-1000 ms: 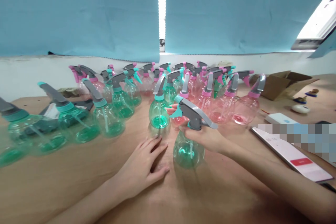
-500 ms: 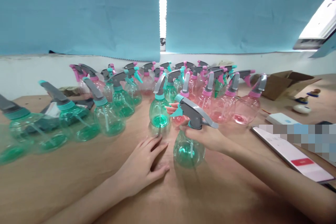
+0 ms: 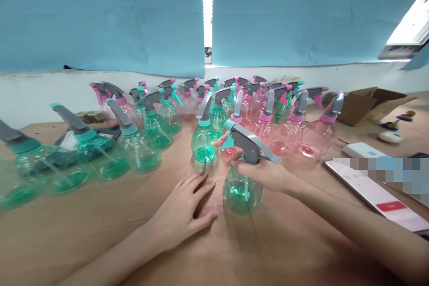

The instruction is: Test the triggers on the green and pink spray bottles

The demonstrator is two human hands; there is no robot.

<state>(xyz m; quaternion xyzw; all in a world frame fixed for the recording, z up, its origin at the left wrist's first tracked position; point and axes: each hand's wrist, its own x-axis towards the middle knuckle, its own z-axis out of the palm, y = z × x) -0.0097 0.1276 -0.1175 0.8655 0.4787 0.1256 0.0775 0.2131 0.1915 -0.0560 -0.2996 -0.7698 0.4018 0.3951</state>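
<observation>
My right hand (image 3: 259, 174) is closed around the neck of a clear green spray bottle (image 3: 243, 194) with a grey head and teal trigger. The bottle is upright at the front of the group, its nozzle pointing left and away. My left hand (image 3: 186, 201) lies on the table to the left of it, fingers spread and holding nothing. Just beyond the left fingertips stands another green spray bottle (image 3: 204, 143) with a teal collar. A pink spray bottle (image 3: 229, 154) is partly hidden behind my right hand's fingers.
Several green spray bottles (image 3: 140, 152) line the left side, and several pink ones (image 3: 284, 136) stand at the right. More bottles crowd toward the back wall. On the right are a phone (image 3: 372, 192), a white box (image 3: 363, 149), a white mouse (image 3: 390, 137) and an open cardboard box (image 3: 358, 109).
Hardly anything differs. The view has shifted very slightly; both hands and the held spray bottle keep their places relative to the table.
</observation>
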